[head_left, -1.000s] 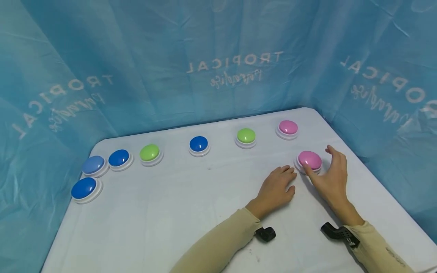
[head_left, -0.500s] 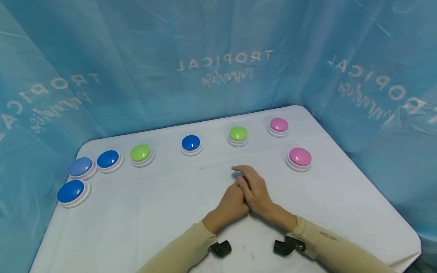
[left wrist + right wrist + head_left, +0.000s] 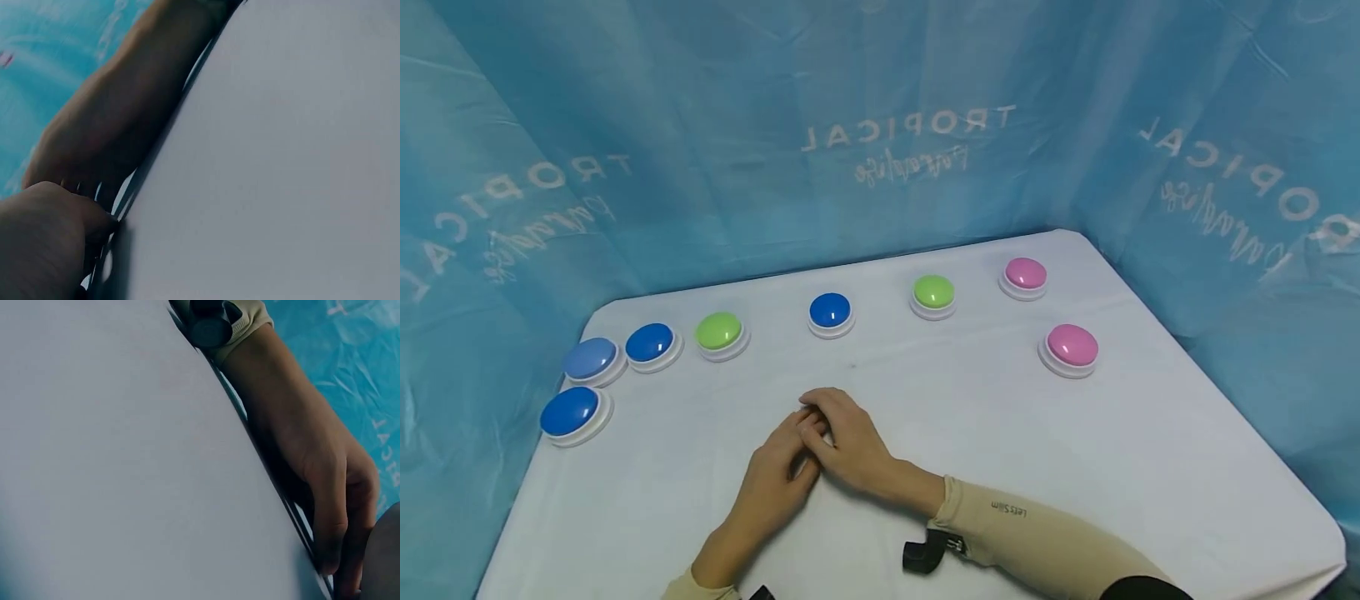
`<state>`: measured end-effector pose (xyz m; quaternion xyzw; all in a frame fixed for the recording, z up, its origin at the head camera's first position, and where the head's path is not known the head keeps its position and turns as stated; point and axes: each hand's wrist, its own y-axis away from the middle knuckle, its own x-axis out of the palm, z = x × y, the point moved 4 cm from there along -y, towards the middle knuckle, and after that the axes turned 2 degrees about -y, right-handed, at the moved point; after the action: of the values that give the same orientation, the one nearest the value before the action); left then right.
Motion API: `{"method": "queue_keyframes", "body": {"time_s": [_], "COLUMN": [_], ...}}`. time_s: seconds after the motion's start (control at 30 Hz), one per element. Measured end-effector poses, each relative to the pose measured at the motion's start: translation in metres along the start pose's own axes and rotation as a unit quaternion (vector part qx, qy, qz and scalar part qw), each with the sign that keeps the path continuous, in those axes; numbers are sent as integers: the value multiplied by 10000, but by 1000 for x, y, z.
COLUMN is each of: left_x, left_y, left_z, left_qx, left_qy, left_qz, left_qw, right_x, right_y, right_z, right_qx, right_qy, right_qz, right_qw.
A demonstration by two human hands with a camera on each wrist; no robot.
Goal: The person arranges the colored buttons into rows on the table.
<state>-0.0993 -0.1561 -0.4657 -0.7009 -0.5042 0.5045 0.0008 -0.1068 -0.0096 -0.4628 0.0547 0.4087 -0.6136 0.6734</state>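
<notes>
Your right hand [image 3: 850, 442] overlaps your left hand [image 3: 767, 483], both relaxed; sweeping wide could knock the edgemost blue button [image 3: 571, 411], 9 o'clock, off the surface [image 3: 970, 408].

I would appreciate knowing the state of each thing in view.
Left hand, loosely curved, holding no button
Right hand, loosely curved, overlapping the left
Light blue button, dome up, untouched
Three blue buttons, domes up, untouched
Two green buttons, domes up, untouched
Two pink buttons, domes up, untouched
White cloth, spread, creased at one corner
Blue curtain, hanging, wrinkled, lettering mirrored
</notes>
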Motion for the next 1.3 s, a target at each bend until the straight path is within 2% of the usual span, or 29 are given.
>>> {"method": "queue_keyframes", "body": {"time_s": [0.07,0.13,0.2,0.27,0.33,0.37,0.43,0.63,0.73,1.03,1.3], "left_x": [-14,-29,-44,-56,-64,-67,-70,-72,-74,-79,-85], "left_y": [3,5,8,11,12,12,10,5,4,-6,-17], "left_z": [10,22,34,45,55,59,66,78,85,119,144], "left_qx": [-309,-853,-1534,-2205,-2651,-2772,-2934,-3106,-3262,-3847,-4046], "left_qy": [-129,-311,-496,-608,-657,-675,-698,-799,-813,-700,-579], "left_qz": [-217,-463,-691,-840,-946,-1005,-1076,-1135,-1176,-1313,-1526], "left_qw": [9992,9948,9845,9699,9573,9532,9474,9403,9344,9110,8998], "right_x": [9,16,24,31,37,41,47,69,80,105,124], "right_y": [-5,-12,-18,-24,-31,-34,-42,-67,-76,-108,-128], "right_z": [5,9,14,18,20,21,22,25,27,25,23], "right_qx": [59,102,105,55,-20,-68,-130,-171,-216,-551,-308], "right_qy": [103,168,247,388,542,649,813,1017,1018,1066,854], "right_qz": [82,186,340,471,587,633,720,1163,1324,1287,1365], "right_qw": [9999,9996,9991,9981,9968,9959,9940,9878,9857,9844,9865]}}
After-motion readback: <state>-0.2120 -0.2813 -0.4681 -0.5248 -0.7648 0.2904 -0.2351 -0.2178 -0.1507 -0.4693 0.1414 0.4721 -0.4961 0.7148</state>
